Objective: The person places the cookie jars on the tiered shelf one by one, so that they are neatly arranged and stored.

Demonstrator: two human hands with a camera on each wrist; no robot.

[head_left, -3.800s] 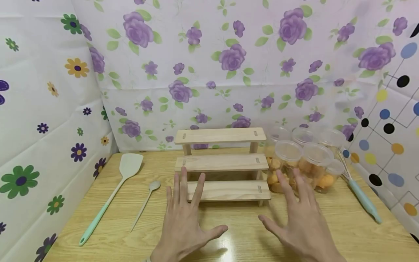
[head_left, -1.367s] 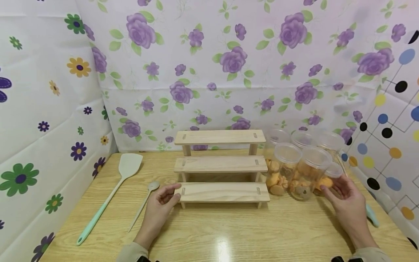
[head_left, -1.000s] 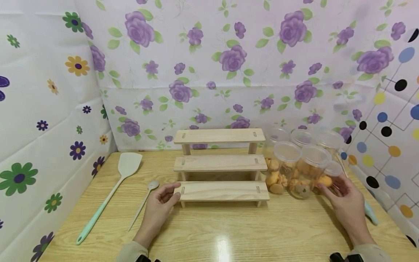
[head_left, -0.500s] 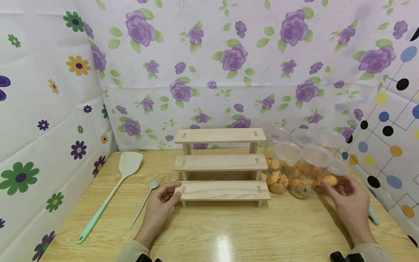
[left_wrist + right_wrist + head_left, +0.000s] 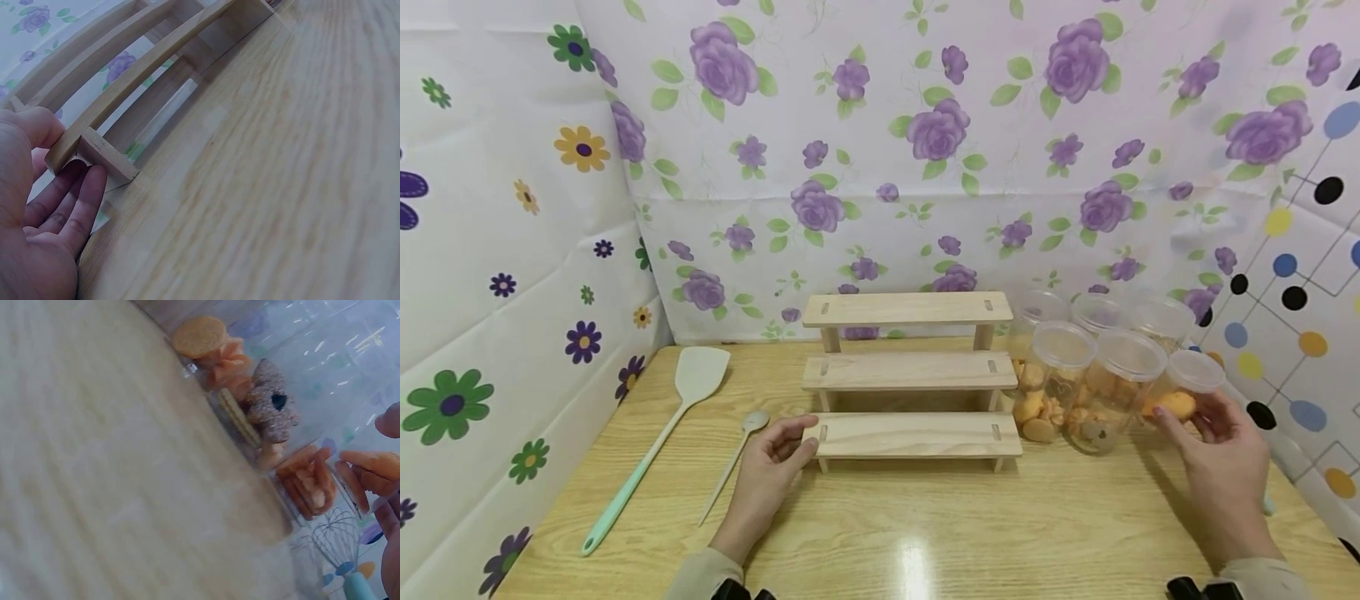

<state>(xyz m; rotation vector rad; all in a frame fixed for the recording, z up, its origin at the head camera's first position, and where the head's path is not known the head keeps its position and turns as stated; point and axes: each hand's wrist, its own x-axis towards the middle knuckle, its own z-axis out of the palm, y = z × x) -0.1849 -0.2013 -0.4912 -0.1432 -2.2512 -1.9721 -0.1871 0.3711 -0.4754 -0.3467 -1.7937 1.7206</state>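
Observation:
A three-step wooden shelf rack [image 5: 917, 435] stands mid-table. My left hand [image 5: 764, 475] holds the left end of its lowest board; in the left wrist view, the thumb [image 5: 44, 125] lies on top and the other fingers are underneath, by the leg. At the right, my right hand [image 5: 1228, 462] grips a small clear lidded jar [image 5: 1197, 371] with orange pieces in it, thumb at the near side. Its remaining fingers are partly hidden behind the jar. The right wrist view catches only part of this hand [image 5: 392, 550] at the edge, beside orange biscuit-like pieces [image 5: 375, 464].
Several taller clear jars of biscuits [image 5: 1063, 346] stand close together between rack and right hand. A whisk [image 5: 340, 540] lies behind them, mostly hidden in the head view. On the left lie a white spatula [image 5: 702, 373] with a mint handle and a long-handled spoon [image 5: 756, 421].
Both hands first hovered open before the rack, then took hold of the board and the small jar. Lately the right hand has shifted the jar rightward, away from the taller jars; the left stays put.

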